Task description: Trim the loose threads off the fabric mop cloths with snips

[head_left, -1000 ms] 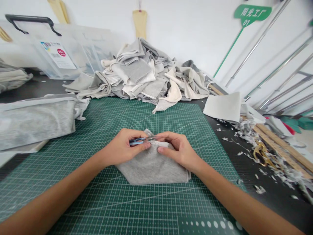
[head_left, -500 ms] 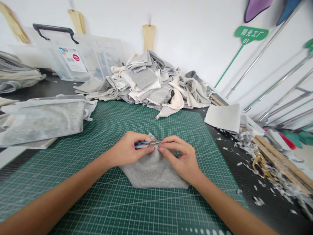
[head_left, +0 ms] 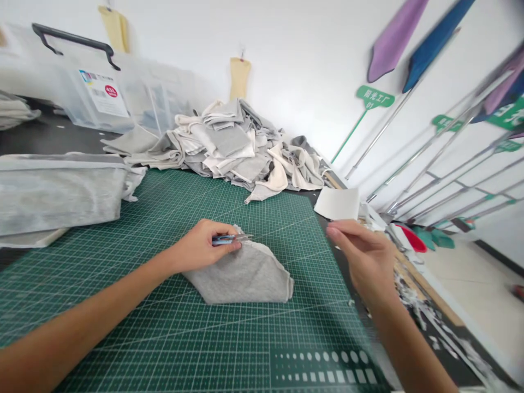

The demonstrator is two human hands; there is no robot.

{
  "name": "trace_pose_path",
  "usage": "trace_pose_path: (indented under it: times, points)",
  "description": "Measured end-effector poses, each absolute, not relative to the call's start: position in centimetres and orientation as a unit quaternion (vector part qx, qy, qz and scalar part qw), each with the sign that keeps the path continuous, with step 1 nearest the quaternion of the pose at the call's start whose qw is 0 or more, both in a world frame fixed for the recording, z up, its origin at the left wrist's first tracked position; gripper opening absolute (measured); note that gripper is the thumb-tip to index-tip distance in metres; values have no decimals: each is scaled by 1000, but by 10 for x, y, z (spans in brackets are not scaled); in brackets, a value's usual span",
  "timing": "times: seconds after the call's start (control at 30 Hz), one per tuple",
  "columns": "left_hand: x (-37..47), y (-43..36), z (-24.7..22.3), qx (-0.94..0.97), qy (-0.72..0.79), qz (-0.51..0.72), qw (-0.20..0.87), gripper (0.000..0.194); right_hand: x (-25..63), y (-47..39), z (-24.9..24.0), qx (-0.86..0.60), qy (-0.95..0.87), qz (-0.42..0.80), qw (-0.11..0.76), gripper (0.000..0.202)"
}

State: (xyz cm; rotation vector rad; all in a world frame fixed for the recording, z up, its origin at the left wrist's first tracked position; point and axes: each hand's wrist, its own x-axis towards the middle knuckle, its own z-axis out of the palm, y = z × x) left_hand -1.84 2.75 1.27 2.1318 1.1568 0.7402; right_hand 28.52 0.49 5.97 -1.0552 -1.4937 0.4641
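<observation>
My left hand (head_left: 207,245) holds small blue-handled snips (head_left: 225,239), their metal blades pointing right, and pinches the top edge of a folded grey cloth (head_left: 245,275). The cloth rests on the green cutting mat (head_left: 196,338), its right end loose. Off to the right, over the mat's right edge, my right hand (head_left: 366,254) is raised away from the cloth. Its thumb and forefinger are pressed together; whatever may be between them is too small to make out.
A heap of grey and cream cloths (head_left: 233,142) lies behind the mat. Folded cloth in clear film (head_left: 61,191) is at left, near a clear plastic bin (head_left: 135,103). Scraps and wooden strips (head_left: 434,289) lie at right.
My right hand has let go of the cloth and moved right, past the mat's edge. My left hand still grips the cloth and snips. The view has turned to the right.
</observation>
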Motion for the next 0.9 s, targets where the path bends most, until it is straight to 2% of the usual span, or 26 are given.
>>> trace_pose_path:
  times: [0.23, 0.4, 0.6, 0.7, 0.8, 0.9]
  points:
    - [-19, 28, 9, 818, 424, 276, 273, 28, 405, -47, 78, -654, -681, 7, 331, 27]
    - [-19, 27, 9, 823, 422, 270, 269, 30, 452, -43, 63, -689, -704, -25, 171, 29]
    - [-20, 28, 8, 823, 429, 268, 258, 29, 471, -27, 52, -705, -699, -32, 114, 22]
    - [-20, 28, 7, 824, 432, 267, 250, 30, 469, -24, 52, -687, -720, -21, 94, 26]
    - [-20, 29, 6, 825, 433, 264, 250, 30, 465, -24, 53, -676, -731, -24, 90, 32]
    - [-20, 29, 5, 825, 430, 263, 258, 30, 464, -27, 53, -684, -720, -47, 107, 28]
